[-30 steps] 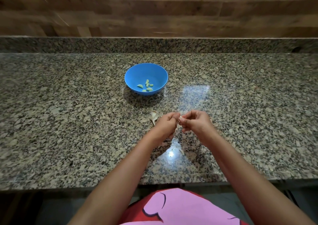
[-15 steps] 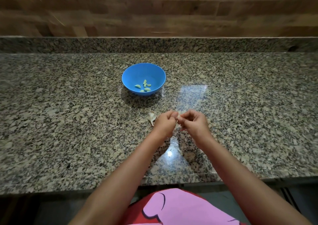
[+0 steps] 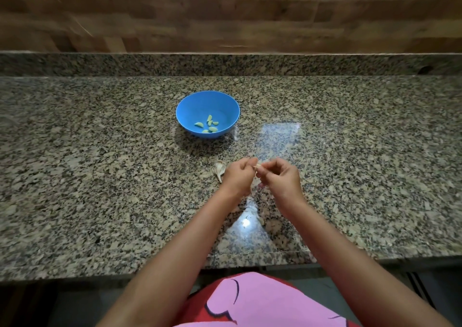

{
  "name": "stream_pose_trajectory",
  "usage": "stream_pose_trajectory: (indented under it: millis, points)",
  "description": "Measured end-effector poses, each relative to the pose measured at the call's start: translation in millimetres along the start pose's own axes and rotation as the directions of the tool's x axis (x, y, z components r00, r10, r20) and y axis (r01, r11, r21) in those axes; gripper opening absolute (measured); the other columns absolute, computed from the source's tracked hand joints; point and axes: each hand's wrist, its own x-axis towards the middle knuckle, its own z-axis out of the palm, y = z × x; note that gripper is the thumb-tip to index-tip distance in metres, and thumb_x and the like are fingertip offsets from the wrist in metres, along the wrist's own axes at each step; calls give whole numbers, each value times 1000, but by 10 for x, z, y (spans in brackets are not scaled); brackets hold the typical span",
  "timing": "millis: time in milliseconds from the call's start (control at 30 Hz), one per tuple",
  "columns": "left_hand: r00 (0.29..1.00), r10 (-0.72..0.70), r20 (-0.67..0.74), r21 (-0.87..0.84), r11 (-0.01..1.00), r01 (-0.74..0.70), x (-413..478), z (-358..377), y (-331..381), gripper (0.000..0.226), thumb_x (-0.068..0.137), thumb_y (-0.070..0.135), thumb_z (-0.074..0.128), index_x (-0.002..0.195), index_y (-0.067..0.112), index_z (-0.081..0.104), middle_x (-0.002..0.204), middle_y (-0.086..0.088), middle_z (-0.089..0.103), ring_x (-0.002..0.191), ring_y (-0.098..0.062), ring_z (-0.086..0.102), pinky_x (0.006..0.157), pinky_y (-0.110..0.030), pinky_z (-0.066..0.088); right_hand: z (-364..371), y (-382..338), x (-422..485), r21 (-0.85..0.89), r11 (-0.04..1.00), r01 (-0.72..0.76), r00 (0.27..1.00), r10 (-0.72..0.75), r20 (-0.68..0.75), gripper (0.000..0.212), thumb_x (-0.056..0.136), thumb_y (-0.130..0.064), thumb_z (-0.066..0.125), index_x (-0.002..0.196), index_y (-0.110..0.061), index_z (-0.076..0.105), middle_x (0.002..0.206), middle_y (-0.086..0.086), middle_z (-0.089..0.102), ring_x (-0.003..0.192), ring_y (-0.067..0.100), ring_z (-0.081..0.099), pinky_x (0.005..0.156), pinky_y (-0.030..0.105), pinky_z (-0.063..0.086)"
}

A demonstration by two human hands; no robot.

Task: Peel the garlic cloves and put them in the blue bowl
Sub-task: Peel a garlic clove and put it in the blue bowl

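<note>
Since a second earlier, my hands barely shifted: left hand (image 3: pixel 237 175) and right hand (image 3: pixel 281 176) pinched the small pale garlic clove (image 3: pixel 257 168), unpeeled. Beyond it, the round blue plastic bowl (image 3: pixel 185 113) held five peeled cloves (image 3: pixel 208 124).

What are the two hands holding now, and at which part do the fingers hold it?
A garlic clove, pinched between the fingertips of the left hand and right hand, one at each end. Which end is its tip cannot be told.

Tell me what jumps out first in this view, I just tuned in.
The blue bowl stands out mid-counter, with a few peeled cloves inside. Just in front of it, the left hand and right hand meet, pinching a garlic clove between them, with the garlic remnant lying beside the left hand.
</note>
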Motion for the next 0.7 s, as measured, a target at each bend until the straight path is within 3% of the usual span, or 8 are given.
stream_pose_trajectory:
  millis: [67, 200, 333, 433, 567, 700]
  points:
    - [985, -137, 103, -230, 960, 157, 2, -20, 64, 28, 100, 20, 40, 75, 14, 51, 53, 3, 39, 36, -6, 31, 32, -19, 27, -15, 21, 15, -77, 995, 57, 998, -57, 9, 12, 85, -1, 63, 74, -5, 58, 76, 21, 61, 63, 21, 52, 62, 33, 48]
    - [989, -74, 129, -94, 992, 86, 41, -104, 18, 30, 101, 26, 40, 75, 11, 47, 54, 2, 42, 36, -7, 39, 35, -21, 35, -52, -15, 64, 115, 988, -99, 992, 90, 86, 5, 85, 3, 59, 89, 5, 59, 75, 11, 61, 57, 14, 57, 57, 24, 52]
    - [983, -100, 151, -301, 943, 142, -7, -190, -35, 22, 95, 21, 51, 90, 1, 57, 72, -9, 62, 58, -16, 63, 48, -22, 53, -141, -30, 102, 225, 953, -204, 970, 165, 180, 9, 86, 6, 54, 85, 1, 62, 75, 10, 63, 63, 16, 59, 61, 23, 53]
    - [983, -64, 171, -363, 924, 124, -20, -187, -35, 14, 90, 9, 57, 90, -3, 64, 78, -14, 68, 65, -18, 67, 58, -22, 57, -177, -23, 108, 234, 951, -202, 969, 159, 191, 12, 85, 7, 54, 84, -1, 63, 73, 10, 65, 64, 16, 59, 61, 22, 52]
    - [991, -43, 125, -352, 932, 85, -16, -224, -44, 6, 85, 0, 62, 90, -3, 65, 79, -13, 66, 64, -13, 65, 60, -20, 56, -200, -10, 113, 243, 944, -224, 963, 175, 206, 13, 85, 10, 53, 86, 2, 64, 79, 12, 64, 65, 17, 59, 60, 22, 55]
    - [996, 45, 75, -164, 986, -32, -27, -225, -67, 15, 82, 5, 68, 94, -3, 66, 84, -13, 69, 70, -15, 66, 66, -22, 56, -203, -44, 110, 290, 910, -296, 945, 233, 231, 14, 85, 8, 53, 96, 4, 62, 87, 14, 63, 70, 18, 61, 65, 24, 56]
